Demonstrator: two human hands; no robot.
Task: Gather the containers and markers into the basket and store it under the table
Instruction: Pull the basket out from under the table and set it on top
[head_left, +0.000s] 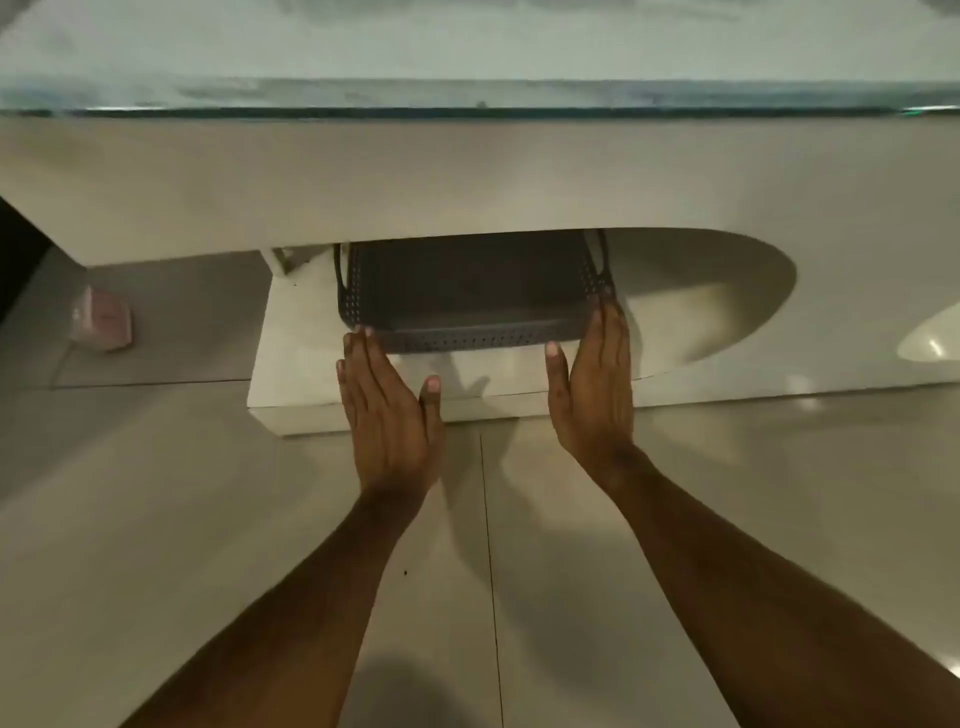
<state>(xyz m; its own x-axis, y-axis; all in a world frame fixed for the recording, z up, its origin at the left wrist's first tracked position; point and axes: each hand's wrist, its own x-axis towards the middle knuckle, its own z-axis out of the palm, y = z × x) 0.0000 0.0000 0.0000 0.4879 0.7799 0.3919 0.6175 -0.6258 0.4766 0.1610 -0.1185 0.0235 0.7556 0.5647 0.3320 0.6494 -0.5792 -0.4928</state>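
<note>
A dark grey perforated basket (467, 335) sits on the white lower shelf (296, 358) under the table, its far half hidden beneath the table's white apron (467, 176). Its contents are not visible from here. My left hand (384, 410) is flat with straight fingers, the fingertips touching the basket's near left corner. My right hand (592, 384) is likewise flat, its fingers lying along the basket's right side.
The glass tabletop edge (467, 104) runs across the top of the view. A pink object (101, 319) lies on the tiled floor (467, 571) at the left, beside the table base. The shelf's rounded end (727, 291) extends right.
</note>
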